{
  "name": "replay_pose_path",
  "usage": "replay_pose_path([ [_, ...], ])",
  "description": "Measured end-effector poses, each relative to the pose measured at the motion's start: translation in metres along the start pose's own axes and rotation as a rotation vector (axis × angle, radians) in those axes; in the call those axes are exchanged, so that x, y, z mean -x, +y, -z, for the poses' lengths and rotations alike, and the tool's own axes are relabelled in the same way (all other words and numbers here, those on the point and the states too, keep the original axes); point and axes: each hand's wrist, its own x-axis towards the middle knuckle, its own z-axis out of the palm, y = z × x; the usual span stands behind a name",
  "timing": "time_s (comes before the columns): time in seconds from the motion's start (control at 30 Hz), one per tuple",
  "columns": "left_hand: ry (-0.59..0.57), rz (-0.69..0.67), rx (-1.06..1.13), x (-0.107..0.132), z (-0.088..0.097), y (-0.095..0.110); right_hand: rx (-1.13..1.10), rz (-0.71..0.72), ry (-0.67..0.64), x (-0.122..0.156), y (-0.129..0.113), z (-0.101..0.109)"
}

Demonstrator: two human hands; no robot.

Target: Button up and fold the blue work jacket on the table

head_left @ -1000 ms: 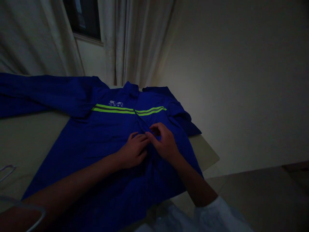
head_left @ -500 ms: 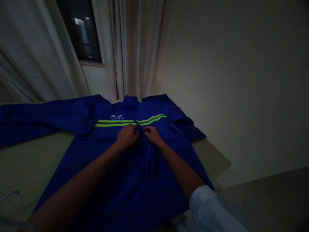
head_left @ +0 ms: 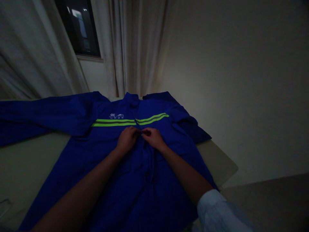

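A blue work jacket (head_left: 96,167) lies spread, front up, with a yellow-green striped band across its chest and a white logo on one side. Just below the band, at the front opening, my left hand (head_left: 127,138) pinches the jacket's edge between thumb and fingers. Close beside it, almost touching, my right hand (head_left: 154,138) pinches the other edge of the same opening. Whatever small fastener may lie between the fingertips is too dark to make out. Below the hands the front opening falls in loose folds.
Under the jacket is a pale table (head_left: 222,161), its corner showing at the right. A wire hanger-like loop (head_left: 4,206) lies at the lower left. Behind stand curtains (head_left: 140,48), a dark window (head_left: 79,29) and a plain wall (head_left: 236,90).
Both hands have shifted slightly down the front opening, and their fingertips have come closer together. The view has moved a little.
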Motion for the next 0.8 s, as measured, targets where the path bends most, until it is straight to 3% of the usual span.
replay_pose_path([
  [0.23,-0.003,-0.057,-0.143,0.005,0.004,0.013,0.116,0.074,0.060,0.000,0.000,0.000],
  [0.8,0.007,-0.112,-0.277,0.007,0.009,0.017,-0.187,0.015,-0.002,-0.001,0.005,0.000],
])
